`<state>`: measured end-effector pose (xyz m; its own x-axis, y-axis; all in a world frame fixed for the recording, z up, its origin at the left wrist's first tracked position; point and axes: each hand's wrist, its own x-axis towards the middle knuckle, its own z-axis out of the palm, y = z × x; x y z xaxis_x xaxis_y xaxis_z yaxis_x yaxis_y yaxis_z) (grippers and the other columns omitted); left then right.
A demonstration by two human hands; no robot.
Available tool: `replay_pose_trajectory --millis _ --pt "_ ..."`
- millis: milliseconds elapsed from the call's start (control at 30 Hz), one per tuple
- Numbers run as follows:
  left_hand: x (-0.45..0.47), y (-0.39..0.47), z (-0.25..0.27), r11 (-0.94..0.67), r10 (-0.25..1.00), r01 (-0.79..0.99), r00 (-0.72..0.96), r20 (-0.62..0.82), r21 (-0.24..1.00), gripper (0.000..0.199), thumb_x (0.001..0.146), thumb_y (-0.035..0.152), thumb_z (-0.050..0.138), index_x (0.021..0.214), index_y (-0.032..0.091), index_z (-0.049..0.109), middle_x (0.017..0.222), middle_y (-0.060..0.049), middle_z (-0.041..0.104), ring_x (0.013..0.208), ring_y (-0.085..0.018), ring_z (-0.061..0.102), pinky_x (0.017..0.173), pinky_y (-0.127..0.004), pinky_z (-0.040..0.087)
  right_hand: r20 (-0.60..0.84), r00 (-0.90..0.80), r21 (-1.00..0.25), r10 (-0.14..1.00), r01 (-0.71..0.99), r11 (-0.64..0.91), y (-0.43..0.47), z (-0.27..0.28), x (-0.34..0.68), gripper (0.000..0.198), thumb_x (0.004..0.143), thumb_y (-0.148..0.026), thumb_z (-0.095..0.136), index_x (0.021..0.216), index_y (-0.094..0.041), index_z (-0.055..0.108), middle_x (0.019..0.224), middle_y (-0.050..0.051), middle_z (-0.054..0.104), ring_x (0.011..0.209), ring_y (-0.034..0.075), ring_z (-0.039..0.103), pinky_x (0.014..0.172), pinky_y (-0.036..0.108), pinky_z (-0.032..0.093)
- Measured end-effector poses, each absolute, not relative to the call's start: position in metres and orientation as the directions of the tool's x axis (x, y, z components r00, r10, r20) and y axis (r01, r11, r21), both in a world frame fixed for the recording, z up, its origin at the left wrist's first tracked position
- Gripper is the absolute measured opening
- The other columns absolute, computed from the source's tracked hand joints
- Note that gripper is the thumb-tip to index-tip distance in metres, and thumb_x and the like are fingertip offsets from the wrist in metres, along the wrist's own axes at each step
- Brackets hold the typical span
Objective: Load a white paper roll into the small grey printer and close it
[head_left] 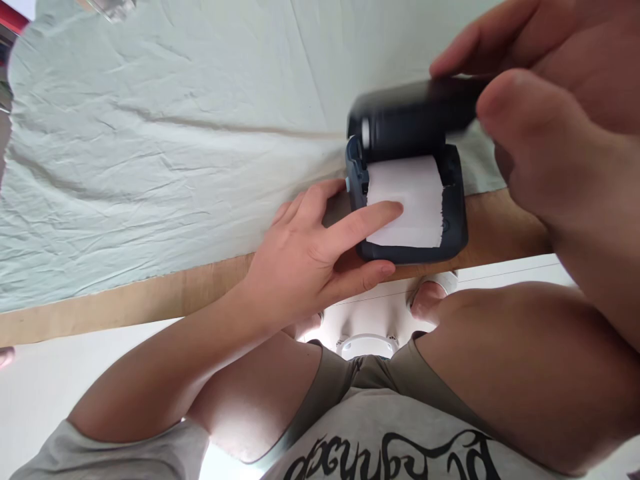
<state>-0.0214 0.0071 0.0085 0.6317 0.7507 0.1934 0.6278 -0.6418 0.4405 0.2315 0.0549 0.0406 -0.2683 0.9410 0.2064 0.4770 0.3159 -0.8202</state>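
A small dark blue portable printer (455, 230) sits at the table's front edge with its black lid (407, 117) raised. Inside lies white paper (415, 183), its right edge jagged. My left hand (310, 247) grips the printer's left side: the index finger presses on the paper, the thumb lies along the near edge, and the other fingers are against the far left side. My right hand (545, 127) pinches the right end of the lid between thumb and fingers. The lid is slightly smeared by motion.
A pale green wrinkled cloth (175, 133) covers the table, leaving a bare wooden strip (210, 283) along the front edge. A clear object (114, 8) stands at the far left, cut off by the frame. My legs are just below the edge.
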Motion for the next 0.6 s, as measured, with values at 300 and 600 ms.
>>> replay_pose_trajectory --millis 300,600 --pt "-0.020 0.008 0.008 -0.649 0.752 0.639 0.621 0.221 0.413 0.075 0.107 0.070 0.048 0.168 0.027 0.041 0.148 -0.019 0.057 0.135 -0.036 0.062 0.114 -0.055 0.053 0.009 -0.443 -0.675 0.896 0.659 0.333 0.065 0.029 0.240 0.092 0.086 -0.100 0.033 0.144 -0.031 0.053 0.132 0.001 0.059 0.110 0.008 0.056 0.104 0.039 0.052" --pt "-0.020 0.010 0.010 -0.655 0.744 0.640 0.640 0.195 0.401 0.081 0.106 0.071 0.048 0.170 0.020 0.038 0.148 -0.022 0.058 0.135 -0.036 0.063 0.114 -0.052 0.053 -0.106 -0.411 -0.790 0.906 0.588 0.174 0.065 0.036 0.241 0.086 0.080 -0.096 0.053 0.139 -0.034 0.055 0.128 -0.001 0.062 0.102 0.005 0.061 0.080 0.025 0.051"
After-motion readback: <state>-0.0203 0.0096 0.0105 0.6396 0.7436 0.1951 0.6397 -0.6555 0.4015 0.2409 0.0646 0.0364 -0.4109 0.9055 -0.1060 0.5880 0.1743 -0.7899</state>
